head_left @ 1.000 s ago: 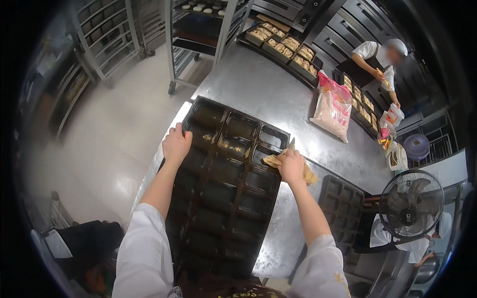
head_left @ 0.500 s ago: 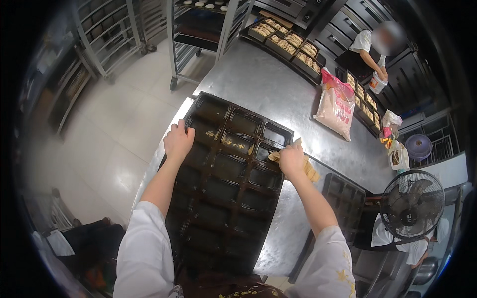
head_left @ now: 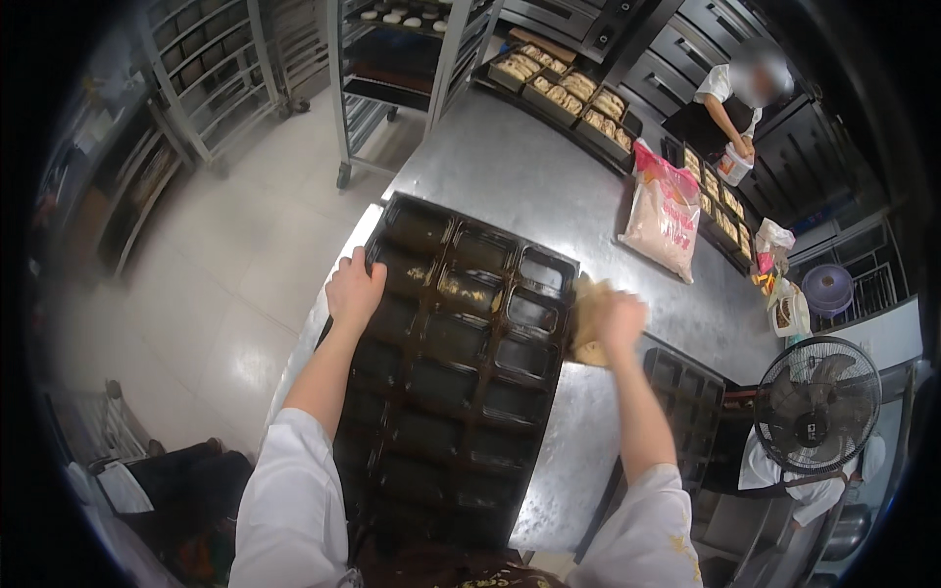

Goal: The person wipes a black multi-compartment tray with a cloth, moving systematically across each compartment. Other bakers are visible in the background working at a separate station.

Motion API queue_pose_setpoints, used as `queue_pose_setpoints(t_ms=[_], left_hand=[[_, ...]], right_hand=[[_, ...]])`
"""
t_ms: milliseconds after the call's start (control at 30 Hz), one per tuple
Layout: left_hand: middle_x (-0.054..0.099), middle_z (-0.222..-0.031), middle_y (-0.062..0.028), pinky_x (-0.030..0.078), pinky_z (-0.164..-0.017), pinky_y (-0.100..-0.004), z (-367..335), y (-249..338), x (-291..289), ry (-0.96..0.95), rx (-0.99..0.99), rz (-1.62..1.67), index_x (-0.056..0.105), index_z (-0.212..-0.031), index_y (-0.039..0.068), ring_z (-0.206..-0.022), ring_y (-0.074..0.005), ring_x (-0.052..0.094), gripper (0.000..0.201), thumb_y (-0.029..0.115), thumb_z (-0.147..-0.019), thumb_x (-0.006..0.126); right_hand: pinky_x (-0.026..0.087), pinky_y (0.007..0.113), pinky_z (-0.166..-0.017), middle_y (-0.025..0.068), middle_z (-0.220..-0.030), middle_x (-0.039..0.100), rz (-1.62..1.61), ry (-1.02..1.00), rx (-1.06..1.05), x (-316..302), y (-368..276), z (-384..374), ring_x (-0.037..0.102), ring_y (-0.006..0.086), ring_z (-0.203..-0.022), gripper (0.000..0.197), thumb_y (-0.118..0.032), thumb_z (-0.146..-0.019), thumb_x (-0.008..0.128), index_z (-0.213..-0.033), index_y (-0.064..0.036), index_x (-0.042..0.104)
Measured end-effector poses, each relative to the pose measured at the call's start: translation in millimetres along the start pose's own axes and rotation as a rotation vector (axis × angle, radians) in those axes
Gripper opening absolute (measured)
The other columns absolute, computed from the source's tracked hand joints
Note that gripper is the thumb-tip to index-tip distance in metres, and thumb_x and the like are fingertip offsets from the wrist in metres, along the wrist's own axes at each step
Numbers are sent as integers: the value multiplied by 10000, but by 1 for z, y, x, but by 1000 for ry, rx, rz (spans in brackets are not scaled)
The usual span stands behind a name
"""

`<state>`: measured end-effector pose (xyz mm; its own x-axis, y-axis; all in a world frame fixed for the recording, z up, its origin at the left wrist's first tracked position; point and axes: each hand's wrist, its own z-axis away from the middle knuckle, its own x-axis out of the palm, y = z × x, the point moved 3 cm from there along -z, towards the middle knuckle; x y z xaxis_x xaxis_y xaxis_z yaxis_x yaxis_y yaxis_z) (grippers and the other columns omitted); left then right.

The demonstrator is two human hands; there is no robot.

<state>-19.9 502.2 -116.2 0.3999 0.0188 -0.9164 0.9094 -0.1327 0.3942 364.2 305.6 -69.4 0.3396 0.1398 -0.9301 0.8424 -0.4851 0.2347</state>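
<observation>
From the head camera, the person is bent over a big dark multi-cavity baking tray (head_left: 461, 372) lying flat on the steel table (head_left: 529, 186), near its front-left corner. The left hand (head_left: 355, 290) is clamped on the tray's left rim, pinning it down. The right hand (head_left: 619, 318) is closed around a crumpled tan rag (head_left: 588, 328) just off the tray's right edge; it's motion-blurred, so the exact grip is hard to read. It looks like the wiping or greasing stage, with a few upper cavities shiny. Next the rag probably has to go back into a cavity while the left hand keeps the tray steady. A pink-and-white sack (head_left: 665, 218) stands further back, and a fan (head_left: 817, 404) sits to the right.
</observation>
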Motion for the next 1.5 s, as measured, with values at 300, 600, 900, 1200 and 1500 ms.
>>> queue_pose_setpoints(t_ms=[300, 600, 900, 1200, 1500], left_hand=[[573, -954, -193, 468, -732, -497, -1, -3, 2, -4, -25, -8, 472, -1083, 80, -854, -390, 591, 366, 363, -854, 431], [567, -989, -192, 466, -756, -502, 1, -5, 2, -36, -36, -47, 458, -1178, 102, -885, -384, 587, 430, 380, -852, 420], [565, -990, -218, 462, -757, -506, -2, -2, 0, -26, -10, -47, 450, -1176, 86, -882, -403, 580, 423, 364, -859, 419], [564, -1012, -224, 457, -764, -512, 0, -5, 0, -32, 10, -3, 443, -1181, 70, -894, -413, 575, 431, 358, -862, 415], [555, -1044, -209, 459, -766, -502, 2, -3, 0, -39, -7, -28, 437, -1184, 79, -897, -410, 575, 430, 364, -865, 394]], right_hand=[[456, 268, -626, 28, -805, 620, -1280, -3, 483, -34, -1, 13, 556, 125, -709, 268, -274, -890, 582, -1033, -49, 603], [444, 510, -701, 229, -803, 617, -1013, -98, 289, 19, -128, 31, 584, 425, -783, 216, -216, -889, 499, -934, -17, 570], [418, 476, -779, 227, -842, 613, -768, -327, 81, 10, -120, 26, 561, 406, -852, 210, -181, -870, 489, -966, -15, 576], [322, 386, -924, 162, -1073, 558, -747, -363, -52, -8, -93, 33, 458, 320, -1038, 320, -174, -860, 483, -1169, -104, 535], [344, 402, -866, 162, -979, 604, -859, -205, 4, 7, -118, 43, 500, 327, -986, 287, -144, -819, 533, -1090, -53, 560]])
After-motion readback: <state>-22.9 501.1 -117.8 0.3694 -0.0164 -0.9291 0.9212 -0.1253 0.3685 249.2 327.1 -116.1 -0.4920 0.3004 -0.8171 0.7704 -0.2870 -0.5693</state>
